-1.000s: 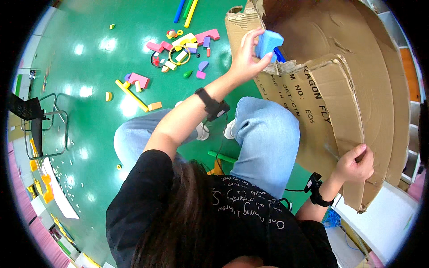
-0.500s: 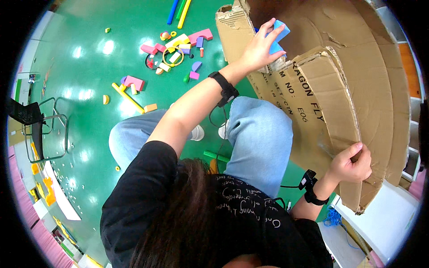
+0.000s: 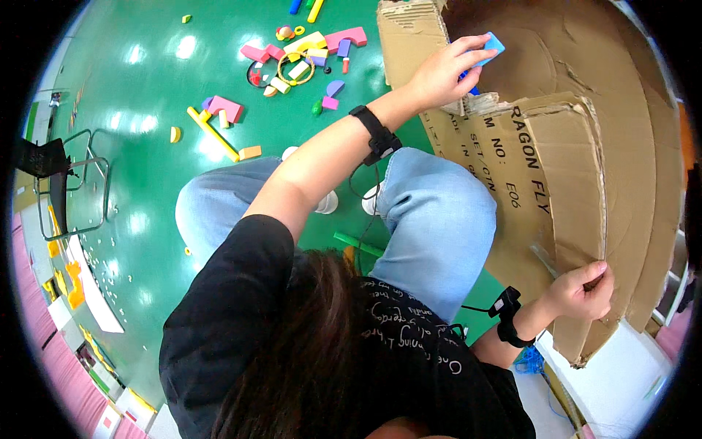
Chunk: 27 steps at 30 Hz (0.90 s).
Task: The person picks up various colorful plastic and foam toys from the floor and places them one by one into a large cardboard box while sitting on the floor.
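On my right stands a large brown cardboard box (image 3: 479, 168) with printed sides and torn edges. Over its far part my left hand (image 3: 451, 73) is closed on a light blue block (image 3: 493, 47), fingers along its near side. Below that hand a darker blue piece (image 3: 472, 82) shows partly at the box's edge; most of it is hidden. My right hand (image 3: 583, 291) pinches the near end of the folded cardboard flap (image 3: 570, 183). Each wrist wears a black band with a small device and cable.
Coloured foam blocks (image 3: 345, 39), rings and sticks lie scattered on the green floor (image 3: 146, 241) ahead. A yellow stick (image 3: 212, 134) rests near a pink block (image 3: 226, 110). At the left is a black metal-framed chair (image 3: 77, 175). A white surface (image 3: 621, 366) stands behind the box.
The view has shifted, and the box and floor blocks appear farther right. My left hand has moved slightly right over the box with the light blue block. The right hand keeps its pinch.
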Available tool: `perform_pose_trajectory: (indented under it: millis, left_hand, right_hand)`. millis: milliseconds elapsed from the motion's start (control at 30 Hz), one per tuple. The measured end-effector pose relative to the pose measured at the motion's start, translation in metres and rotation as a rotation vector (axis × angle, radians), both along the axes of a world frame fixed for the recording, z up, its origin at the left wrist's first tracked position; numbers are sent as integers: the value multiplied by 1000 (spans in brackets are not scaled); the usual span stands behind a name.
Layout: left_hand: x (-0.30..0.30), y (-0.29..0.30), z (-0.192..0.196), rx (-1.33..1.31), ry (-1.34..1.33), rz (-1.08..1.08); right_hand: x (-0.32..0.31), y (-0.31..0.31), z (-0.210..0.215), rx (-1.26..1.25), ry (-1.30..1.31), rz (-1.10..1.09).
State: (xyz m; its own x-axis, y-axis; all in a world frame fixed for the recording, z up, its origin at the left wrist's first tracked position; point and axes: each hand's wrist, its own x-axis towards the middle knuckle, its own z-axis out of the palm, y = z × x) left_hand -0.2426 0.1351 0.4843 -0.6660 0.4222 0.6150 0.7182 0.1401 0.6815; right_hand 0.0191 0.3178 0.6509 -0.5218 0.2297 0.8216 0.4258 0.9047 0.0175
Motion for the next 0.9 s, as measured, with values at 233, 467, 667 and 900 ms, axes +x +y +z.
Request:
perform_pose_trajectory:
  millis: [233,467,667,900]
  left_hand:
    - [0,-33,-12,7,142,108]
    - [1,-137,-152,-263,-352,634]
    - [34,-212,-257,-960,-773,756]
    - [10,-202,-260,-1208,-804,646]
  right_hand:
    - [13,12,-4,80,-20,-55]
    - [37,20,-1,1,-21,-160]
    - [28,20,5,-60,101,-70]
    - [41,37,11,-122,165,-93]
